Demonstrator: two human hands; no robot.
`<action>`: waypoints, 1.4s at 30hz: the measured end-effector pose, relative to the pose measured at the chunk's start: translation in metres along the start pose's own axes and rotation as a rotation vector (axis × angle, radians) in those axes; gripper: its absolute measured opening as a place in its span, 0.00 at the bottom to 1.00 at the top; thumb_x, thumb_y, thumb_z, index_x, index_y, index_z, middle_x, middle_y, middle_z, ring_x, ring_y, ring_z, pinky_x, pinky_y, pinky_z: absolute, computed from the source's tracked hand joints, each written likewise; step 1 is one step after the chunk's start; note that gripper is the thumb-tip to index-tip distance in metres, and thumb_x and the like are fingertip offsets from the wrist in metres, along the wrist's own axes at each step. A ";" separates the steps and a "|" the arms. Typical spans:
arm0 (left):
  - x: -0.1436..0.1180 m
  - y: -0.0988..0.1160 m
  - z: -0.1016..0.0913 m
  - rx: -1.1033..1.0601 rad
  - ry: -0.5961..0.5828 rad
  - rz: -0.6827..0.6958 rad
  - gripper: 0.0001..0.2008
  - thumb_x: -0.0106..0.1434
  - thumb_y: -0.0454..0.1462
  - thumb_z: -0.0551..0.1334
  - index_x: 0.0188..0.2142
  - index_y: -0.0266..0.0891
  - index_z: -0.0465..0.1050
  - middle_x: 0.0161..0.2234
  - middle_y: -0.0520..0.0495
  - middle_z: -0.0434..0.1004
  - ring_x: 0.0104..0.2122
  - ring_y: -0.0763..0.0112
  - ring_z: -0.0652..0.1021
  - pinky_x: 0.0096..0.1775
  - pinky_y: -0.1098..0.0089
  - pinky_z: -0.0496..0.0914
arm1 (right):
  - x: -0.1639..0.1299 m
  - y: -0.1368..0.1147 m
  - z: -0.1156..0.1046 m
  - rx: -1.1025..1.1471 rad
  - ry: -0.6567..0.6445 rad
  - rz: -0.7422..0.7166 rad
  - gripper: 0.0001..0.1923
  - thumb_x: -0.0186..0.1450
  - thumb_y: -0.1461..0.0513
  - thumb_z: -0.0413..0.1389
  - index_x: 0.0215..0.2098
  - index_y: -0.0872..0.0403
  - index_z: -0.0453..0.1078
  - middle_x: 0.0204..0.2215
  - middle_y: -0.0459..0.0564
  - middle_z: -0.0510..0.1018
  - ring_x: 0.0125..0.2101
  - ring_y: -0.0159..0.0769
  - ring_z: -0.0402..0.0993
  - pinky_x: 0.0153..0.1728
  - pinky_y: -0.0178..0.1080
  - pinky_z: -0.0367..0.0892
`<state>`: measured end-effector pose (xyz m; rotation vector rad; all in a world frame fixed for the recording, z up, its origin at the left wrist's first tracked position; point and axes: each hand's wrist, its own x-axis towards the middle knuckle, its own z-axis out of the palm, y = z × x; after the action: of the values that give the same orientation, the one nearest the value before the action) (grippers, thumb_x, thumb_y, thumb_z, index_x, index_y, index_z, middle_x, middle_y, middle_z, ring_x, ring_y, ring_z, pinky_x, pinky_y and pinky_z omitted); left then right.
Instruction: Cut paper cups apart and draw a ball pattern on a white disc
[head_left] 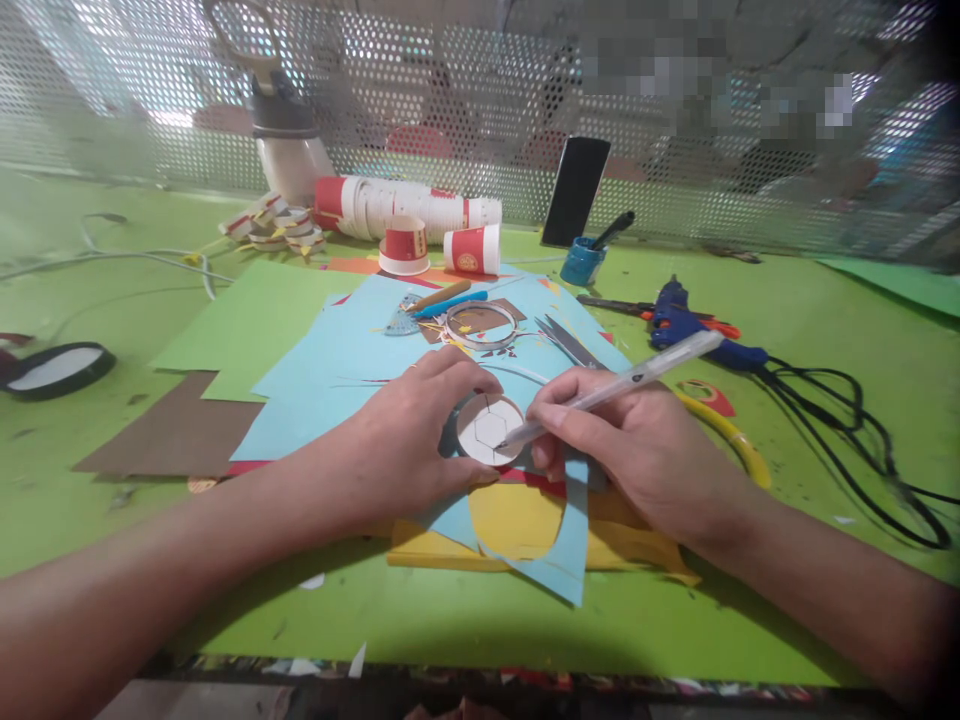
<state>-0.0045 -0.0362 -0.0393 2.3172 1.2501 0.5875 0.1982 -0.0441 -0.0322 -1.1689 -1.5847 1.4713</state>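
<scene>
My left hand [409,425] presses down on a small white round paper-cup bottom [489,428] that lies on blue paper [352,350], thumb and fingers around its rim. My right hand [622,440] holds a white pen [630,380] with its tip on the white disc, where a hexagon outline is drawn. Under the blue sheet lie yellow paper [517,525] and a strip of red.
Behind the hands lie a tape ring [481,325], scissors [564,340], a blue glue gun [686,325] with a black cable [862,420], stacked red-and-white paper cups [405,210], a propped phone [576,190], a blue pot [583,262], green [247,320] and brown paper [176,430], and a black-rimmed disc [56,370] at left.
</scene>
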 end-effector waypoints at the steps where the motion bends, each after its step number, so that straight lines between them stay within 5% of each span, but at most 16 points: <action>1: 0.000 0.000 0.000 0.002 0.001 0.002 0.21 0.54 0.40 0.68 0.47 0.38 0.68 0.46 0.44 0.68 0.45 0.61 0.72 0.45 0.61 0.68 | 0.000 0.000 0.000 -0.006 0.003 0.002 0.08 0.65 0.60 0.56 0.28 0.52 0.67 0.20 0.45 0.76 0.21 0.32 0.72 0.26 0.37 0.71; 18: 0.000 -0.001 0.001 0.004 -0.006 -0.007 0.21 0.54 0.39 0.67 0.47 0.42 0.67 0.47 0.45 0.68 0.46 0.61 0.72 0.45 0.62 0.68 | 0.000 -0.004 0.000 -0.106 -0.045 0.003 0.08 0.65 0.62 0.54 0.26 0.52 0.67 0.19 0.44 0.75 0.22 0.32 0.72 0.26 0.36 0.70; 23: 0.000 -0.001 -0.001 -0.008 -0.008 0.021 0.20 0.55 0.38 0.66 0.48 0.41 0.68 0.47 0.45 0.68 0.47 0.61 0.72 0.47 0.62 0.68 | -0.001 0.001 -0.002 0.024 -0.054 -0.022 0.08 0.67 0.61 0.54 0.29 0.53 0.68 0.20 0.44 0.75 0.22 0.31 0.71 0.27 0.36 0.70; 28: -0.001 0.000 -0.002 -0.036 -0.023 0.012 0.20 0.55 0.38 0.66 0.48 0.40 0.69 0.48 0.44 0.68 0.47 0.60 0.72 0.47 0.60 0.69 | 0.001 0.007 -0.007 0.173 0.122 -0.187 0.08 0.70 0.56 0.53 0.39 0.51 0.70 0.23 0.43 0.75 0.22 0.30 0.70 0.26 0.35 0.67; 33: -0.002 0.000 -0.001 -0.047 0.035 0.060 0.23 0.57 0.40 0.66 0.51 0.42 0.67 0.50 0.44 0.71 0.48 0.60 0.73 0.47 0.62 0.70 | 0.003 0.006 -0.010 -0.118 0.277 -0.263 0.08 0.67 0.56 0.57 0.43 0.50 0.72 0.31 0.47 0.78 0.32 0.36 0.75 0.34 0.38 0.70; 37: -0.003 0.003 -0.002 -0.055 0.062 0.109 0.23 0.58 0.41 0.66 0.53 0.45 0.66 0.50 0.47 0.73 0.49 0.60 0.74 0.48 0.62 0.70 | 0.004 0.005 -0.011 -0.310 0.185 -0.225 0.11 0.64 0.56 0.59 0.42 0.51 0.72 0.32 0.47 0.79 0.32 0.37 0.75 0.34 0.38 0.70; 42: -0.007 0.004 -0.005 -0.055 0.056 0.229 0.24 0.62 0.43 0.64 0.57 0.47 0.62 0.54 0.48 0.72 0.53 0.64 0.72 0.53 0.64 0.68 | 0.002 0.002 -0.010 -0.212 0.105 -0.159 0.10 0.62 0.58 0.62 0.40 0.52 0.73 0.29 0.44 0.78 0.28 0.32 0.72 0.29 0.33 0.67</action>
<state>-0.0078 -0.0430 -0.0342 2.4295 0.9850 0.7579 0.2068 -0.0385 -0.0330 -1.1857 -1.7490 1.1439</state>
